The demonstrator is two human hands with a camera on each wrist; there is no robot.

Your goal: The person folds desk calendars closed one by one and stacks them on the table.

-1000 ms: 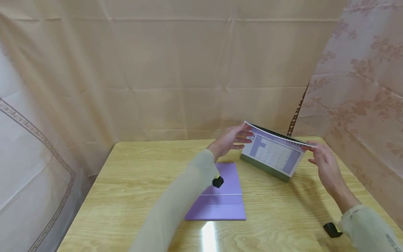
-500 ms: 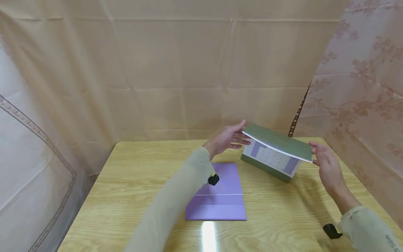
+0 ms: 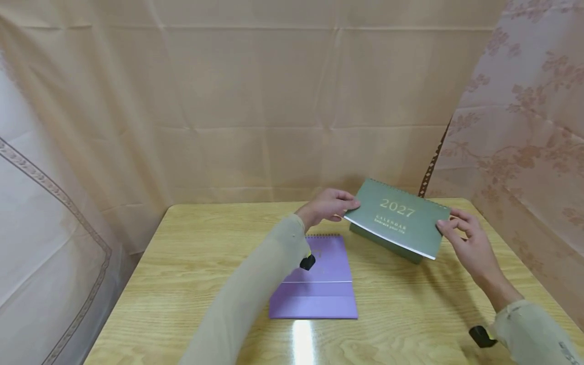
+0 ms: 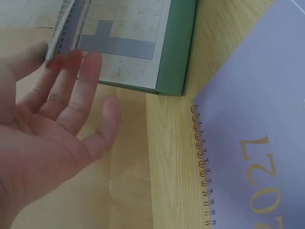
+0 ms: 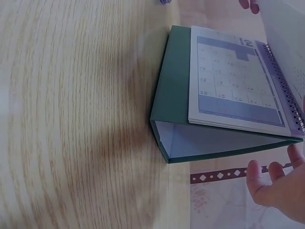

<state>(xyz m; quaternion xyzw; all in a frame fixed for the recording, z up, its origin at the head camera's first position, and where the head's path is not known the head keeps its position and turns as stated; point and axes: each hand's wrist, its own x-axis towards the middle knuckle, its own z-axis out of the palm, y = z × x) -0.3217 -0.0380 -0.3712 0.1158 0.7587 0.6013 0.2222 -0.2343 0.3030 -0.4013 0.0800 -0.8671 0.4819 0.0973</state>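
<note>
A green desk calendar (image 3: 412,225) stands tilted up on the table, its gold "2027" cover sloping over the front. My left hand (image 3: 325,207) pinches the cover's left edge, thumb on top. At the opposite edge, my right hand (image 3: 472,243) pinches the cover between thumb and fingers. The right wrist view shows a printed month page (image 5: 233,81) under the raised cover, and the stand's open triangular side. A purple desk calendar (image 3: 315,301) lies flat, partly hidden by my left forearm; its "2027" cover and coil binding show in the left wrist view.
The wood-grain table (image 3: 191,263) runs back to a beige curtain (image 3: 255,101). A floral cloth (image 3: 534,132) hangs along the right side. White cloth (image 3: 41,228) hangs on the left. A black wrist camera (image 3: 481,335) sits below the right cuff.
The green cover has swung forward and down over the month page, bringing its gold "2027" into view. Both hands followed its edges; the purple calendar stayed put.
</note>
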